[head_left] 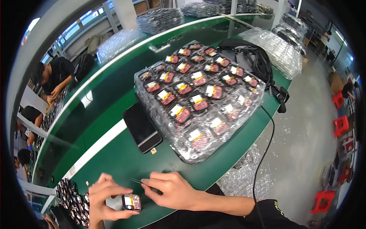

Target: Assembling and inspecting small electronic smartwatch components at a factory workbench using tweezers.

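My left hand grips a small square smartwatch case by its edges, between thumb and fingers. The case is open-faced, showing a reddish circuit board and a white and yellow part inside. Close to its right, my right hand pinches thin metal tweezers, whose tips point left above the case without touching it. Beyond both hands stands a stack of clear plastic trays, its top pockets filled with several similar watch cases. More such cases lie heaped left of my left hand.
A black phone-like slab lies against the tray stack on the green bench. Behind the stack sits a black bag; a black cable hangs at the right. Red stools stand on the floor. Other people work at the left.
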Demonstrator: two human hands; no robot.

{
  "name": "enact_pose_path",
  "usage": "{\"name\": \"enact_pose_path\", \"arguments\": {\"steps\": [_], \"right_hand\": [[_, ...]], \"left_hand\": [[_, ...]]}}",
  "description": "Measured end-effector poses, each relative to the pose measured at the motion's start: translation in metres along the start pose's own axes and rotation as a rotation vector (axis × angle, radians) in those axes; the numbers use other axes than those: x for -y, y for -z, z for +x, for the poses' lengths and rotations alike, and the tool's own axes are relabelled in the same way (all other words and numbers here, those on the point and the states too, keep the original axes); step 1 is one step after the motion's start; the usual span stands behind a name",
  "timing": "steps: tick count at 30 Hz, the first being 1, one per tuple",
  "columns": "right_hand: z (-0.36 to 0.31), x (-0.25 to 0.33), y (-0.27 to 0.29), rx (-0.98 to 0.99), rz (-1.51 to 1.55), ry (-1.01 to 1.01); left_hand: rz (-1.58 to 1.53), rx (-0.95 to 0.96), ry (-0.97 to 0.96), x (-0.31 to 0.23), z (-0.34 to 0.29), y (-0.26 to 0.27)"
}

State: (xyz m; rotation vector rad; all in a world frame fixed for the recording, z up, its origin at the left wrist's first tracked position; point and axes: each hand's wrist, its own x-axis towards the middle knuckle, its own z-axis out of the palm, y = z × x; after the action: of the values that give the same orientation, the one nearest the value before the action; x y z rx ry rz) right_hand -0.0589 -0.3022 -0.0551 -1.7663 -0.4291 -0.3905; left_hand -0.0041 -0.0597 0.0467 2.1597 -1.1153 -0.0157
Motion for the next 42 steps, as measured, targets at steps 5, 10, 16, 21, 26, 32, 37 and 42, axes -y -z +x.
{"name": "enact_pose_path", "arguments": {"steps": [5, 10, 16, 21, 26, 32, 37, 42], "right_hand": [[-0.002, -0.016, -0.001, -0.056, -0.043, 0.041], [0.001, -0.01, 0.003, -0.065, -0.001, -0.007], [0.001, -0.004, -0.004, -0.034, 0.021, -0.005], [0.0, -0.007, 0.001, -0.034, -0.014, 0.058], [-0.001, 0.004, 0.015, 0.021, -0.045, 0.0], [0.003, 0.007, 0.005, 0.075, -0.029, -0.002], [0.004, 0.005, 0.0, 0.087, -0.066, -0.051], [0.005, 0.005, -0.002, 0.112, -0.098, -0.076]], "left_hand": [[-0.038, 0.042, -0.344, -0.044, 0.169, -0.03], [-0.022, 0.102, -0.582, -0.05, 0.305, -0.086], [-0.03, 0.202, -0.525, -0.043, 0.323, -0.105], [0.013, -0.053, -0.43, -0.02, 0.233, -0.054], [0.229, -0.178, -0.007, 0.056, 0.087, 0.003], [0.833, -0.195, 0.666, 0.133, -0.117, 0.102], [0.85, -0.225, 0.937, 0.155, -0.195, 0.136], [0.708, -0.313, 0.888, 0.171, -0.207, 0.139]]}}
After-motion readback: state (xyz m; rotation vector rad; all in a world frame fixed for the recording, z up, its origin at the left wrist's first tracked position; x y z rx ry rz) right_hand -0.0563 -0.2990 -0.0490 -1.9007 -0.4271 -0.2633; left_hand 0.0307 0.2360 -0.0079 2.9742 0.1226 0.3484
